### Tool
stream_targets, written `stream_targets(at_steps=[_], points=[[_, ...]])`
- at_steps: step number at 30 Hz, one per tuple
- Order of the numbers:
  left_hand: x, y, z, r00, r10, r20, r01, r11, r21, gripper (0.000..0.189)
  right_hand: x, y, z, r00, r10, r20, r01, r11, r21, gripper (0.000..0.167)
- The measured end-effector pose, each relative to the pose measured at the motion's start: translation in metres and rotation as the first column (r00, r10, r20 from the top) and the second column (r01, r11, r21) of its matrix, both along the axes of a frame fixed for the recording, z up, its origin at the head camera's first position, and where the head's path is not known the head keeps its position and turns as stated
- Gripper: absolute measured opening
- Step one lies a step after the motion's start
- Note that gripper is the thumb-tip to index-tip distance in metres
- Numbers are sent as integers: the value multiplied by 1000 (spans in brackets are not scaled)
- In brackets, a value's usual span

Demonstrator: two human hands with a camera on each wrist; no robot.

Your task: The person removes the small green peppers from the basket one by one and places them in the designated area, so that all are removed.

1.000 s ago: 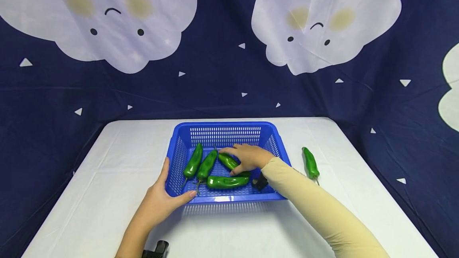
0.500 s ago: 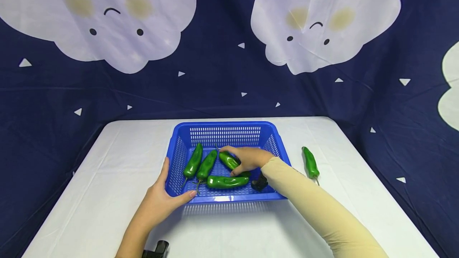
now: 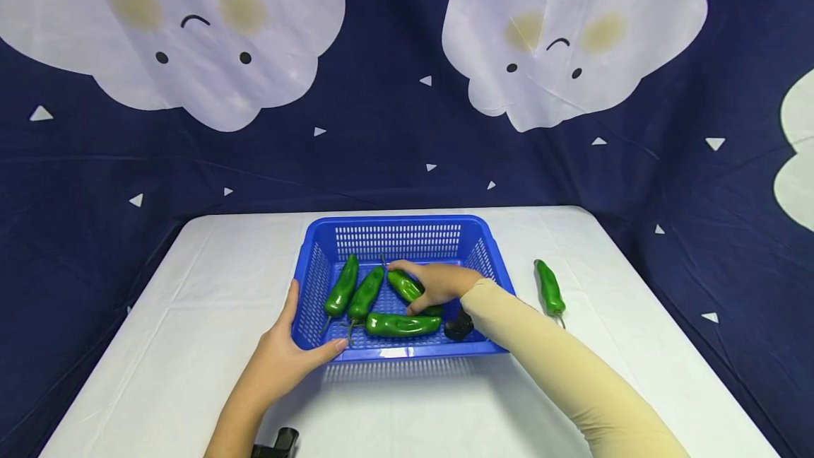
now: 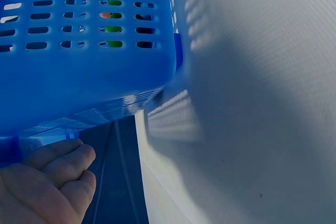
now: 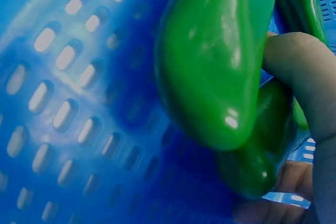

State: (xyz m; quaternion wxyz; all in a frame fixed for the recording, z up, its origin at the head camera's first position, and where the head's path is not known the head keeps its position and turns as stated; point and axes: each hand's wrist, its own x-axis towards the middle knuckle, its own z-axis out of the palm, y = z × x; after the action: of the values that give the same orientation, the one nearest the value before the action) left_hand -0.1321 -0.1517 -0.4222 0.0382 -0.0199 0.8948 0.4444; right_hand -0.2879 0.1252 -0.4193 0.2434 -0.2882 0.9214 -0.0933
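A blue perforated basket (image 3: 407, 353) holds several glossy green peppers. At its front left corner my left hand (image 3: 285, 353) grips the basket, thumb over the front rim and fingers along the outer left side. Inside, my right hand (image 3: 444, 281) holds a green pepper (image 3: 404, 285) between thumb and fingers; the pepper's middle is partly covered. In the right wrist view the held pepper (image 5: 254, 156) sits low between thumb and fingers, behind a nearer pepper (image 5: 210, 66). Another pepper (image 3: 402, 324) lies crosswise in front, and two more, a pepper (image 3: 342, 290) and a pepper (image 3: 367, 293), lie at the left.
A single green pepper (image 3: 550, 288) lies outside the basket on the white tablecloth (image 3: 216, 288), to the right. Behind the table hangs a dark blue cloth (image 3: 394, 126) with white clouds. A black wrist-camera mount (image 3: 459, 325) shows under the right wrist.
My right hand's fingers have come down and closed in on the pepper. The left hand and the basket stay where they were.
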Motion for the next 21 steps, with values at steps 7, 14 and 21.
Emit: stream_targets(at_steps=[7, 14, 21], points=[[0, 0, -1, 1000, 2, -1, -2, 1000, 4, 128, -2, -1, -5, 1000, -18, 18, 18, 1000, 2, 92], [-1, 0, -1, 1000, 1, -4, -1, 1000, 8, 128, -2, -1, -7, 999, -35, 31, 35, 999, 8, 96], [0, 0, 0, 1000, -2, 1, 2, 1000, 7, 128, 1, -1, -5, 997, -35, 64, 36, 999, -17, 96]])
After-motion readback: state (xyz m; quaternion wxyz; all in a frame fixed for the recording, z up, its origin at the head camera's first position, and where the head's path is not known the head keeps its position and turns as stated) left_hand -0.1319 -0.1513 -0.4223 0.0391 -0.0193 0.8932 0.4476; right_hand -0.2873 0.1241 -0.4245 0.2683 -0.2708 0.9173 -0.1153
